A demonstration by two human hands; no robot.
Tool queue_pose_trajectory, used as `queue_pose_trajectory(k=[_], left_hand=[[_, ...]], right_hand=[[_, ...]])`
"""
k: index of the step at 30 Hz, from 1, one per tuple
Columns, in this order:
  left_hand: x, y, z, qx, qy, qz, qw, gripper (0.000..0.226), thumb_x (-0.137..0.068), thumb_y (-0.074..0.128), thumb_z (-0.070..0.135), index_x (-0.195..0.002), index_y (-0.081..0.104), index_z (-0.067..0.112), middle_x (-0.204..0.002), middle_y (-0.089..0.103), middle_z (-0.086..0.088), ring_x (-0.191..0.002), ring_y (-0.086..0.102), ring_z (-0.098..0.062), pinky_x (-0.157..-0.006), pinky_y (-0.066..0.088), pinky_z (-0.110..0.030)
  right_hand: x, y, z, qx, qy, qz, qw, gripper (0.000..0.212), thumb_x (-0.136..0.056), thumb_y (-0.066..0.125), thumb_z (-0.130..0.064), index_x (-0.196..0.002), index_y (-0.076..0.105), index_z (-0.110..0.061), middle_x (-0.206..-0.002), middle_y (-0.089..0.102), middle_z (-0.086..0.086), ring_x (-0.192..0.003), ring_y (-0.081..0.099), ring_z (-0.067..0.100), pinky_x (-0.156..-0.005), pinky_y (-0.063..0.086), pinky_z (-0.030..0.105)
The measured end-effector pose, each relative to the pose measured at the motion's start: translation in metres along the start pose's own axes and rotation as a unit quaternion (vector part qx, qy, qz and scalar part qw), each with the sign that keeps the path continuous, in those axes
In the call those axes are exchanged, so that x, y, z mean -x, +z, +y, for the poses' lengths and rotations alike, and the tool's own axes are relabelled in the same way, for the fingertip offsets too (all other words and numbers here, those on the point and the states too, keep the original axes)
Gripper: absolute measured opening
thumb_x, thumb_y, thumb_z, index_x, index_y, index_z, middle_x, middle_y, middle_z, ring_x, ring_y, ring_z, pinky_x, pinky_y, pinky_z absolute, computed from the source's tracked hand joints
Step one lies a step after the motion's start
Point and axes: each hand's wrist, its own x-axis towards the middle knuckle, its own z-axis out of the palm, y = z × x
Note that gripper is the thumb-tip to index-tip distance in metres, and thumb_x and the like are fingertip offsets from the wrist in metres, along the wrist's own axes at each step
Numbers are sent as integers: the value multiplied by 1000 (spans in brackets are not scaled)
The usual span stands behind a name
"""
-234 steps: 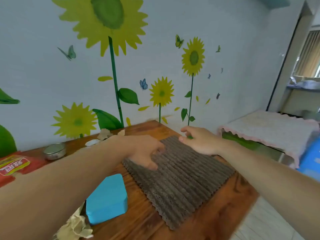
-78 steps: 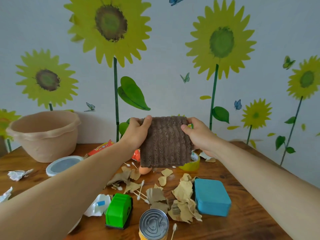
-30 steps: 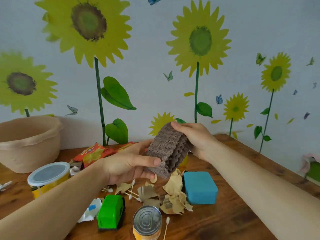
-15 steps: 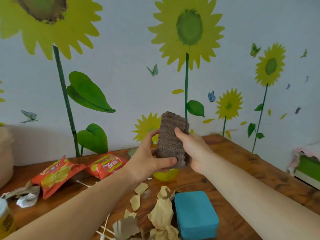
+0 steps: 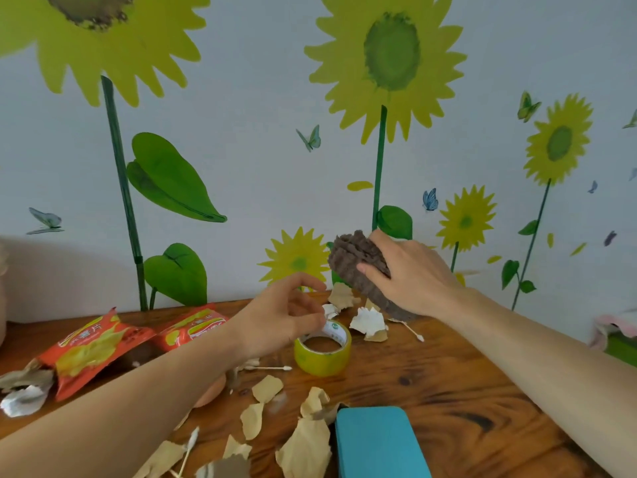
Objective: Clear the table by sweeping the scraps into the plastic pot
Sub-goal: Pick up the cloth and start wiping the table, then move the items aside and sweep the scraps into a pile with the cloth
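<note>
My right hand [image 5: 410,270] grips the folded brown cloth [image 5: 355,257], holding it low over the far side of the wooden table [image 5: 448,384], near the wall. My left hand [image 5: 282,315] hovers with its fingers apart and curled, holding nothing, just above a roll of yellow tape [image 5: 322,350]. Torn paper scraps [image 5: 367,322] lie under and beside the cloth. More beige scraps [image 5: 303,439] and cotton swabs [image 5: 272,368] are scattered in the near middle. Only a sliver of the plastic pot [image 5: 2,257] shows at the left edge.
A teal box [image 5: 379,443] sits at the front. Two orange snack packets [image 5: 100,343] lie at the left, with crumpled paper [image 5: 20,398] beside them. The sunflower wall stands directly behind the table. A pink-edged cloth [image 5: 617,326] shows at the far right.
My left hand has let go of the cloth and dropped toward the tape roll. My right hand alone has carried the cloth right and down toward the scraps by the wall.
</note>
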Motion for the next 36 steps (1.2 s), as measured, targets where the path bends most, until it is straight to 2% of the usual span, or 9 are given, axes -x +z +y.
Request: queue_pose_trajectory(k=[4,10,13,16,21,24,27,30,36], left_hand=[[-9,-4,-4,-40,15,18,999,29,-92,71,9,-117,63,20,-102,72,-9,-68,64,-4,-59,47,-17],[-18,-9,-18,-113,25,5,993,39,-89,74,33,-124,56,39,-101,71,9,-91,69,-9,-81,57,-31],[-24,-14,-24,-132,24,14,991,39,-88,73,37,-123,55,41,-101,69,11,-93,67,-7,-80,58,-34],[-28,-21,-27,-147,27,19,989,38,-90,73,31,-121,56,42,-101,69,10,-93,67,-6,-78,58,-31],[-34,-30,-30,-171,28,34,984,38,-91,72,28,-121,54,41,-103,68,9,-93,66,-4,-76,59,-34],[-36,-31,-36,-203,27,24,979,42,-91,72,33,-125,50,43,-108,65,12,-98,63,-1,-78,55,-26],[-35,-26,-39,-249,26,0,968,53,-89,72,41,-135,45,44,-119,59,16,-108,58,-1,-82,46,-16],[-37,-22,-40,-266,33,-8,963,62,-87,71,50,-142,41,42,-126,56,17,-114,55,-2,-95,46,-25],[-38,-18,-41,-283,38,-24,958,66,-87,70,52,-144,40,40,-131,53,15,-118,53,-1,-96,44,-22]], right_hand=[[-11,11,26,24,10,-31,999,39,-102,48,-52,-121,51,-18,-80,62,0,-69,60,24,-51,46,37],[-14,58,115,96,174,-140,970,43,-105,43,-46,-132,44,-13,-77,53,-2,-59,52,17,-48,41,32],[-6,95,140,83,259,-168,947,41,-105,44,-44,-128,47,-10,-101,67,8,-84,68,29,-63,50,35],[-6,124,144,28,306,-190,932,39,-103,46,-42,-115,59,-8,-119,70,17,-104,68,36,-78,54,38],[-34,142,129,-65,296,-220,927,40,-104,46,-42,-118,62,-8,-119,69,16,-103,66,34,-77,50,36],[-47,149,106,-116,255,-230,932,35,-105,46,-43,-101,64,-13,-97,68,11,-87,62,28,-63,44,34],[-54,155,83,-151,228,-238,932,36,-105,48,-46,-98,63,-15,-88,66,7,-79,63,26,-64,49,36],[-58,157,59,-176,210,-246,930,39,-104,50,-49,-82,52,-17,-73,57,6,-67,60,26,-59,43,36],[-59,153,29,-172,179,-257,934,36,-103,51,-50,-106,56,-15,-89,60,4,-83,63,25,-66,49,37]])
